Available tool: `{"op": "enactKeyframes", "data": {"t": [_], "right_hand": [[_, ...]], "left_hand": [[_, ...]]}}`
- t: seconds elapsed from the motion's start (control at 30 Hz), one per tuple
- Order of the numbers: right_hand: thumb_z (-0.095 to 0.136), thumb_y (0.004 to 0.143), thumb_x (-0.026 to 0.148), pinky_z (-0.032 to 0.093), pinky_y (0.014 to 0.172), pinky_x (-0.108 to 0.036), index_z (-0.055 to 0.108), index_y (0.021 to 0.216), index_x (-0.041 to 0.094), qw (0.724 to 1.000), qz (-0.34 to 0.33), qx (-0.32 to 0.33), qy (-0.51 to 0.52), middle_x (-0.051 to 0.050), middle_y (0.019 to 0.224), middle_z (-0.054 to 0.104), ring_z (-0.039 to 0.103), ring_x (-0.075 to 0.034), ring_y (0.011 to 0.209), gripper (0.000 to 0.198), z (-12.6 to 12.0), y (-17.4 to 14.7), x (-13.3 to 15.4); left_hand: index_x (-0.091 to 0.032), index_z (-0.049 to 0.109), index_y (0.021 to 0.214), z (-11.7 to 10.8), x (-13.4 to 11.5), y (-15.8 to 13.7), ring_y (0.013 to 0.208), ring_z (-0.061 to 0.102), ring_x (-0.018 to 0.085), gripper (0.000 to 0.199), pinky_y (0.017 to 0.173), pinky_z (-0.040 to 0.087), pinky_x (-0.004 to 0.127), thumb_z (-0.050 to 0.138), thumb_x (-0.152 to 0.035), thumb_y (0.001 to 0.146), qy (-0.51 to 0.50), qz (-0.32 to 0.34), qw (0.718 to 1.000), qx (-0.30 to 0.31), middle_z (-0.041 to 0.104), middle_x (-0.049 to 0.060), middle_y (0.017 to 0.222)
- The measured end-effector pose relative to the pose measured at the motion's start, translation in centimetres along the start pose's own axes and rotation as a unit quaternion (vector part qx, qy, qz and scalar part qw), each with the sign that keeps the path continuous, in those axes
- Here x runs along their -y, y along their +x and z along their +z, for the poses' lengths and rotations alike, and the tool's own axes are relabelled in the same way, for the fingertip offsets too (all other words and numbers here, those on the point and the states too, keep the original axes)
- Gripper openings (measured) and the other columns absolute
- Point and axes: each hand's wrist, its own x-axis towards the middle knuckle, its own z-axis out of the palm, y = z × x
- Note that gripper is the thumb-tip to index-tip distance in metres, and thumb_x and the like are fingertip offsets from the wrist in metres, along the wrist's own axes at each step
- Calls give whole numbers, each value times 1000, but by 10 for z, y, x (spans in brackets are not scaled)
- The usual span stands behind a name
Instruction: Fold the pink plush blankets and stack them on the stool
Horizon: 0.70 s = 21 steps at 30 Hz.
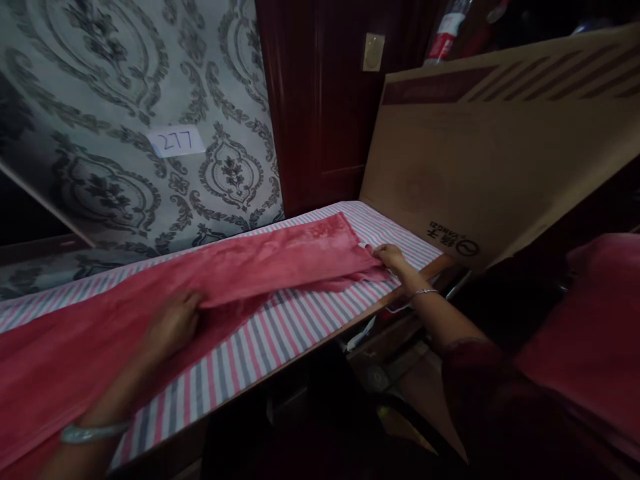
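Observation:
A long red cloth (270,260) with a mottled pile lies folded along a table covered in a striped sheet (295,327). My left hand (175,323), slightly blurred, pinches the cloth's near edge and lifts it a little off the sheet. At the cloth's right end, my right hand (393,259) has its fingers closed on a corner. A paler underlayer shows below the upper fold near that hand. Toward the left, the cloth runs out of view beneath my left forearm.
A large cardboard box (430,160) stands at the table's right end, with a bottle (445,37) behind it. Patterned wallpaper (230,167) and a dark red wooden panel (315,100) back the table. More red fabric (590,340) is at the right. A drawer (385,347) sits below the table edge.

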Motion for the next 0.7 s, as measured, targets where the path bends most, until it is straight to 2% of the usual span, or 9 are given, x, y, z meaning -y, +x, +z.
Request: {"op": "enactKeyframes", "data": {"t": [0.1,0.2,0.37,0.47,0.6,0.7], "right_hand": [[73,73,27,42,56,-26,64,62,18,997,39,-14,-58,-4,56,62,61,-19,61,17,5,-7,-3],[73,75,28,41,58,-26,66,64,18,994,51,-16,-97,-5,62,66,63,-19,65,16,4,-8,-1],[70,80,31,39,56,-24,71,75,18,990,49,-15,-135,-4,68,69,62,-16,64,13,-3,-14,1],[69,83,32,38,55,-24,71,76,17,987,48,-12,-152,-4,66,68,60,-16,62,17,-5,-22,-2],[65,87,30,40,57,-22,73,85,17,985,44,-10,-168,-3,71,71,62,-15,65,15,-8,-30,-4],[67,86,31,40,59,-22,74,91,16,981,40,0,-188,-5,79,74,65,-16,71,17,-9,-32,-2]], "left_hand": [[-19,72,103,22,0,-5,113,64,34,40,100,50,49,47,-20,72,-4,22,998,53,70,14,119],[-17,71,105,31,5,-6,113,63,35,40,101,49,51,44,-22,75,3,25,999,22,69,17,120],[-17,68,101,32,9,-8,109,63,36,37,98,50,51,37,-27,83,-1,31,998,-48,70,18,112],[-19,68,96,32,4,-13,102,65,34,36,93,51,49,37,-28,84,1,50,998,-40,70,17,108],[-21,69,94,34,-2,-19,100,65,32,32,90,51,47,40,-28,84,19,56,997,-54,71,15,106],[-20,70,94,37,-3,-21,98,65,32,32,86,52,46,40,-26,83,16,72,997,-25,72,14,106]]}}
